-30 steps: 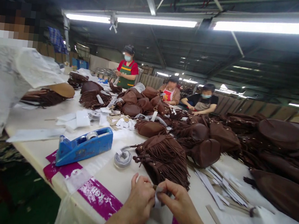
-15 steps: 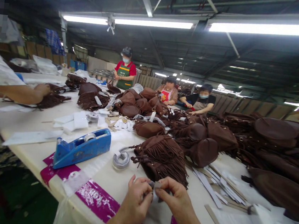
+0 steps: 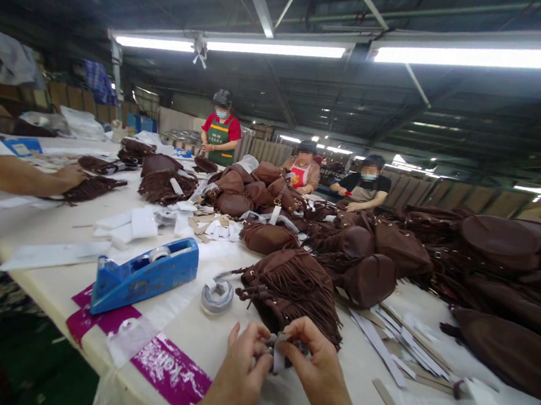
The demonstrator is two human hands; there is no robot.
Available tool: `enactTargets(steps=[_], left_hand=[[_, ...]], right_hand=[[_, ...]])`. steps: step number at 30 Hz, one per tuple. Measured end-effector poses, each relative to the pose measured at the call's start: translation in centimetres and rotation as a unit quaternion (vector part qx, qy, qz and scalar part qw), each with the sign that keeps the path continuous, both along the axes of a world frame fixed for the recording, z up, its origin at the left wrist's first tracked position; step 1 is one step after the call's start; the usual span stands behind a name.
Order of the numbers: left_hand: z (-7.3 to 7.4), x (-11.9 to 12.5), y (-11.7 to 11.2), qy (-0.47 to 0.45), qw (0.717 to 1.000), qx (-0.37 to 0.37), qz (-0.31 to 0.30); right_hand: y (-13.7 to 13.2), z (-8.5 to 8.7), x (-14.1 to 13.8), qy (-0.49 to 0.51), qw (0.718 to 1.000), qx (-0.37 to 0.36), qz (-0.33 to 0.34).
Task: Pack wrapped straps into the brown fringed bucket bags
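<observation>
My left hand (image 3: 241, 372) and my right hand (image 3: 316, 365) meet at the table's near edge, both pinching a small white strip of paper or tape (image 3: 277, 356). Just beyond my fingers lies a brown fringed bag (image 3: 293, 285), its fringe reaching down to my hands. The strip seems to wrap a dark part of that bag, though my fingers hide what it is. A grey roll of tape (image 3: 217, 295) sits to the left of the bag, and a blue tape dispenser (image 3: 145, 273) stands further left.
Piles of brown bags (image 3: 502, 252) cover the table's middle and right. White paper strips (image 3: 396, 338) lie to my right, a purple-printed plastic bag (image 3: 161, 362) at the near edge. A co-worker's arm (image 3: 17, 173) reaches in from the left; three people work at the far end.
My hands have shifted slightly up and toward the fringed bag while still pinching the strip. The co-worker on the left has drawn back, so only an arm shows now.
</observation>
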State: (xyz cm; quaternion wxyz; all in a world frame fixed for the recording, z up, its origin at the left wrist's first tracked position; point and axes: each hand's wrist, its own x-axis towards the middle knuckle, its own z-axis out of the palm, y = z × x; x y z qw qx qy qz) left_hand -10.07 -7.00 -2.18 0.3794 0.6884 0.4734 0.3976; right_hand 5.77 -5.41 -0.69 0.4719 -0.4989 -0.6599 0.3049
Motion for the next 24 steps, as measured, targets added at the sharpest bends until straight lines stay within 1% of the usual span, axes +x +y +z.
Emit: enactTargets(steps=[1,3,6,9,13,16,20,24], left_hand=[[-0.1,0.0,0.1,0.001,1.0,-0.014,-0.015],[-0.3,0.2,0.4,0.019,0.999,-0.022,-0.017],[-0.7,0.5,0.7,0.033,0.999,-0.011,0.022],[-0.7,0.5,0.6,0.037,0.999,0.013,0.037],[-0.2,0.3,0.4,0.061,0.997,0.053,0.016],[-0.1,0.1,0.3,0.083,0.995,0.054,-0.014],[-0.2,0.0,0.2,0.092,0.993,0.034,-0.06],[-0.3,-0.1,0.1,0.085,0.994,0.028,-0.064]], right_hand=[[0.1,0.0,0.0,-0.005,1.0,0.001,0.0],[0.2,-0.1,0.1,-0.014,1.0,0.006,0.005],[0.5,-0.1,0.1,-0.028,0.999,0.006,0.021],[0.8,0.7,0.2,-0.061,0.997,-0.007,0.047],[0.9,2.4,0.4,-0.126,0.984,-0.022,0.121],[0.9,2.9,0.6,-0.132,0.98,-0.063,0.133],[1.2,2.4,1.2,-0.117,0.974,-0.096,0.166],[1.6,1.4,1.6,-0.092,0.976,-0.104,0.169]])
